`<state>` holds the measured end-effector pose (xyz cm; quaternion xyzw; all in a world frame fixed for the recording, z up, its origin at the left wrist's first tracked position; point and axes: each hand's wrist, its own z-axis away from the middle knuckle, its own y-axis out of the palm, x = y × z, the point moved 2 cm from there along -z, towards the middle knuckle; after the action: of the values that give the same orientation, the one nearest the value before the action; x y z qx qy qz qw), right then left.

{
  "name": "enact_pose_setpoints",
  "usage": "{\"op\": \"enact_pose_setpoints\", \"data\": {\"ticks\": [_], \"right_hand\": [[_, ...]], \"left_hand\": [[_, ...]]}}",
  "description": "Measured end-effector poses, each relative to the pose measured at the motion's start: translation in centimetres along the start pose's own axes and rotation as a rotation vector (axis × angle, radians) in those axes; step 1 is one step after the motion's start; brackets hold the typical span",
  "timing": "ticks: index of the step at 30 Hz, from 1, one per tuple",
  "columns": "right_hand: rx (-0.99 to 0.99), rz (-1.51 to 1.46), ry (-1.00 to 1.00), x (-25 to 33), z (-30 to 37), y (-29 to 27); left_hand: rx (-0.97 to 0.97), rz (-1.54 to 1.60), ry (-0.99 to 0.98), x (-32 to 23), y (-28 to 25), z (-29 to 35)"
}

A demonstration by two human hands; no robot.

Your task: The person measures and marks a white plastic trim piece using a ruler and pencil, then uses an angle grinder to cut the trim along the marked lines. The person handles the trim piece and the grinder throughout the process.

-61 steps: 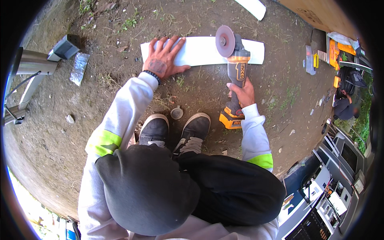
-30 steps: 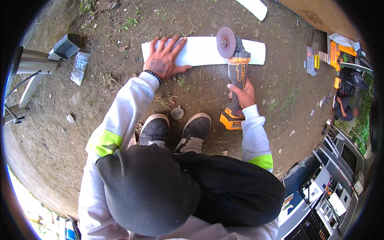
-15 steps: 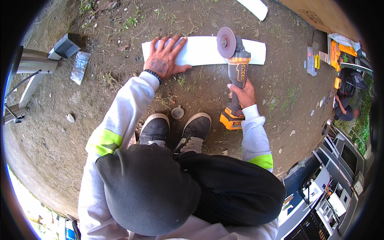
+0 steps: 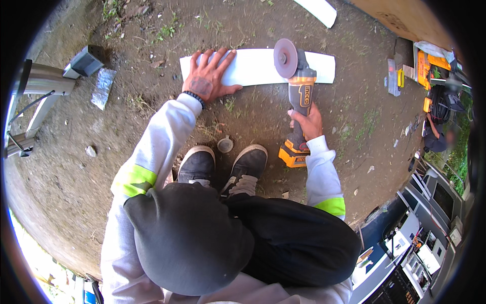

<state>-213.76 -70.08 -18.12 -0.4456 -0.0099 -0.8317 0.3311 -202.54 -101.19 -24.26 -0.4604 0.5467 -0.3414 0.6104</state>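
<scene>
A white flat strip (image 4: pixel 258 67) lies across the dirt in front of my shoes. My left hand (image 4: pixel 207 77) rests on its left end, fingers spread and pressing flat. In my right hand (image 4: pixel 310 121) is a cordless angle grinder (image 4: pixel 301 93), gripped round its body, with a yellow-and-black battery at the near end. Its reddish-brown disc (image 4: pixel 285 58) stands over the right half of the strip. Whether the disc touches the strip, or is spinning, I cannot tell.
Another white strip (image 4: pixel 319 11) lies at the far edge. A dark square metal tube (image 4: pixel 87 62) and a clear plastic packet (image 4: pixel 104 87) are at left. Yellow cases and tools (image 4: pixel 424 66) lie at right, near another person (image 4: pixel 436 138). Equipment (image 4: pixel 405 238) stands lower right.
The grinder and my right hand have shifted very slightly toward me in the picture. My left hand keeps its place on the strip.
</scene>
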Motion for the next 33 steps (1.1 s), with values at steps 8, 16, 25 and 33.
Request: {"op": "enact_pose_setpoints", "data": {"ticks": [8,16,25,33], "right_hand": [[-0.068,-0.148,-0.032,-0.9,4.1,-1.7],[-0.189,-0.290,-0.059,-3.2,6.8,-4.3],[-0.251,-0.348,-0.026,-3.9,7.2,-6.3],[-0.162,-0.293,0.024,-3.0,4.1,-5.2]], "left_hand": [[0.003,0.030,-0.001,-0.3,-0.7,-0.2],[0.056,0.056,0.018,0.1,-1.0,-0.2],[0.054,0.017,0.095,6.2,-4.2,2.7],[-0.047,-0.024,0.107,4.2,-4.3,1.3]]}}
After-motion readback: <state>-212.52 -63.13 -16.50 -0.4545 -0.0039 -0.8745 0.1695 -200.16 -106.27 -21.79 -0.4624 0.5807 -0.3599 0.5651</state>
